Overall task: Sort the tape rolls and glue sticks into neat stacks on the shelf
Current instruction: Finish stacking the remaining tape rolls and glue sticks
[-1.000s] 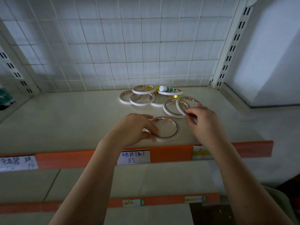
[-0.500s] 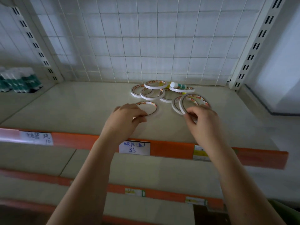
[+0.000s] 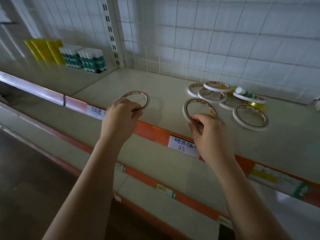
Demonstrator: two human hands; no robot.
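Shelf (image 3: 169,80): cream deck, orange front edge, wire-grid back. Standing glue sticks (image 3: 90,60) at 10 o'clock beside yellow boxes (image 3: 44,51). Loose tape pile (image 3: 214,93) at 2 o'clock, one glue stick (image 3: 245,92) lying on top. Single roll (image 3: 250,117) flat at 3 o'clock of the pile. Left hand (image 3: 121,118) fingers curled, pinching near rim of a tape roll (image 3: 138,99) at 12. Right hand (image 3: 210,134) pinches near rim of a second roll (image 3: 199,108), tilted.

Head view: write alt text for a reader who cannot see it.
Each hand holds a thin tape roll at the shelf front: left hand one roll, right hand another. A loose pile of rolls with a glue stick lies behind.
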